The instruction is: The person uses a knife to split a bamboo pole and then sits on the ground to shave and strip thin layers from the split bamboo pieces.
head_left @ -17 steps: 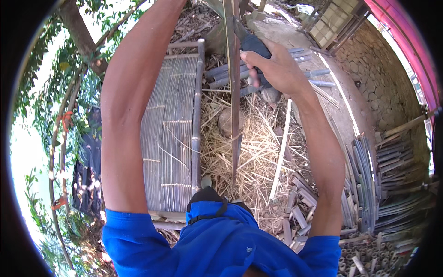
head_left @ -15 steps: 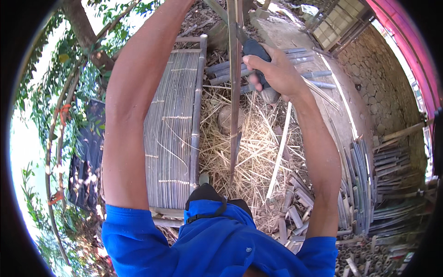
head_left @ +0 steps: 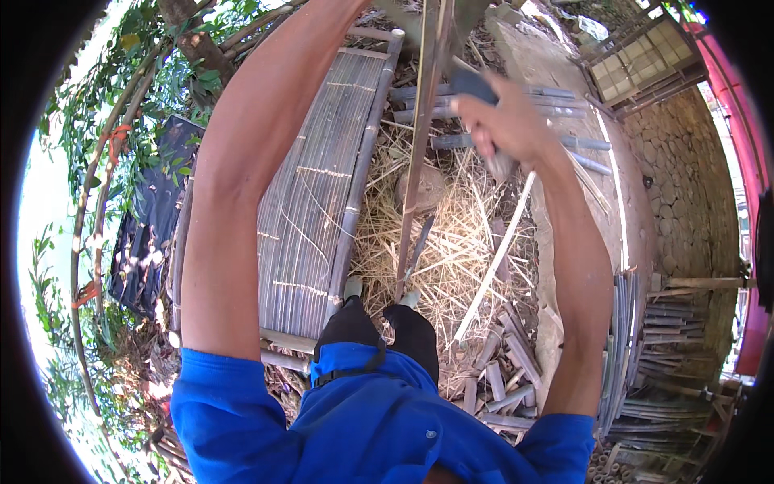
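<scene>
My right hand [head_left: 516,121] is closed around the dark-wrapped handle [head_left: 474,85] of a large knife, blurred by motion. Its blade is smeared and partly hidden behind the upright bamboo strip [head_left: 421,137]. That long split strip runs from the top edge down toward my feet, just left of my right hand. My left forearm [head_left: 266,121] reaches up and out through the top edge, so my left hand is out of sight. Below the knife lies a round wooden block [head_left: 421,189] among pale bamboo shavings [head_left: 459,242].
A slatted bamboo bench [head_left: 314,194] stands to the left. Dark bamboo poles [head_left: 564,105] lie beyond the shavings. Short bamboo offcuts [head_left: 508,371] are heaped at the lower right, with stacked split bamboo [head_left: 621,339] further right. Leafy branches [head_left: 89,185] fill the far left.
My right hand and the knife have moved slightly right and down, away from the strip, and are now blurred. The surroundings have shifted and tilted as my head moved.
</scene>
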A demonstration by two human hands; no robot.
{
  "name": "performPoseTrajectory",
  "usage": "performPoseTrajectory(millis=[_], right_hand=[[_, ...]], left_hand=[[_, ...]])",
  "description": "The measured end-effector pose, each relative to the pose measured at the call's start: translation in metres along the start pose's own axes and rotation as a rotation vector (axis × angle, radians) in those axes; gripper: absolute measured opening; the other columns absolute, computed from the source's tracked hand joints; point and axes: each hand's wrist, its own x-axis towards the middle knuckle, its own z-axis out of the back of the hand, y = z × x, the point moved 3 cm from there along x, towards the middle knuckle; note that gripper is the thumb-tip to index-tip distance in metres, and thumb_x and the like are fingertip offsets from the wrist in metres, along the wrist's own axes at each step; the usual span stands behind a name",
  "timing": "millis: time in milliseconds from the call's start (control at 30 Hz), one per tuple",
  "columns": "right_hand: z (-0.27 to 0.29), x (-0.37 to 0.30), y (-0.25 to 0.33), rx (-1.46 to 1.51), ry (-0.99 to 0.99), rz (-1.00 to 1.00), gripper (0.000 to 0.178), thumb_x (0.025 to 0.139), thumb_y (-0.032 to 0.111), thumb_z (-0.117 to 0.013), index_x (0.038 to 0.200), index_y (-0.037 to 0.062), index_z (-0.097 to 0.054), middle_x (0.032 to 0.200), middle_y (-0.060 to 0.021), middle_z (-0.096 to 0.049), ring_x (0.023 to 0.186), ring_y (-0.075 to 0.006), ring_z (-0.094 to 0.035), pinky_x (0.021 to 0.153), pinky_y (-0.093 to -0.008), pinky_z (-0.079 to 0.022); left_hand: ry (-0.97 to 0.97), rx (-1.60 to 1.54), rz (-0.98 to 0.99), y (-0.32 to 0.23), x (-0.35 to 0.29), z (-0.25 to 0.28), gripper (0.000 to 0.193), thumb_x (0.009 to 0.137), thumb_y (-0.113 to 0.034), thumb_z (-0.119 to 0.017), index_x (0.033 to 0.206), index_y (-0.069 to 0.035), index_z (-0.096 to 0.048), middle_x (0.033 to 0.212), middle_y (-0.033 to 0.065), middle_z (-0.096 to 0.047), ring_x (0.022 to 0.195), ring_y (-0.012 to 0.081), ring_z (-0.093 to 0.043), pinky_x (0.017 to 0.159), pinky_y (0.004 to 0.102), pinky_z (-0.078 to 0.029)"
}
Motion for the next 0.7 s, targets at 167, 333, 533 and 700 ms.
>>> performPoseTrajectory(millis=[167,333,533,700], right_hand=[[-0.019,-0.012,-0.043,0.010,0.200,-0.174,0.033,0.093,0.019,-0.066,0.114,-0.0037,-0.055,0.065,-0.0041,-0.058,0.053,-0.0119,-0.055,0.048,-0.0330,-0.046],[-0.031,0.006,-0.063,-0.500,-0.136,0.186,0.045,0.092,0.022,-0.069,0.125,-0.0044,-0.052,0.074,-0.0230,-0.066,0.064,-0.0445,-0.065,0.062,-0.0445,-0.054],[-0.034,0.008,-0.094,0.051,0.272,-0.185,0.048,0.092,0.024,-0.069,0.128,-0.0020,-0.052,0.078,-0.0197,-0.069,0.066,-0.0413,-0.066,0.065,-0.0435,-0.056],[-0.071,-0.016,-0.177,-0.296,0.346,-0.107,0.045,0.091,0.023,-0.068,0.127,0.0004,-0.055,0.091,-0.0227,-0.069,0.079,-0.0431,-0.068,0.076,-0.0469,-0.055]], left_hand=[[-0.023,-0.272,0.069,0.015,-0.001,0.001,0.016,0.082,-0.013,-0.078,0.072,-0.003,-0.071,0.064,0.0052,-0.063,0.055,0.0156,-0.060,0.049,0.0343,-0.044],[-0.178,0.092,-0.009,0.000,-0.001,-0.017,0.018,0.079,-0.012,-0.079,0.071,0.003,-0.073,0.062,0.0087,-0.067,0.056,0.0159,-0.064,0.046,0.0333,-0.047],[-0.360,0.334,-0.036,0.024,0.011,-0.003,0.015,0.077,-0.012,-0.081,0.073,0.001,-0.077,0.065,0.0087,-0.069,0.056,0.0158,-0.062,0.049,0.0346,-0.047],[-0.226,0.057,0.040,0.047,0.022,0.016,0.020,0.077,-0.016,-0.086,0.073,0.000,-0.075,0.060,0.0036,-0.062,0.050,0.0118,-0.050,0.045,0.0328,-0.037]])
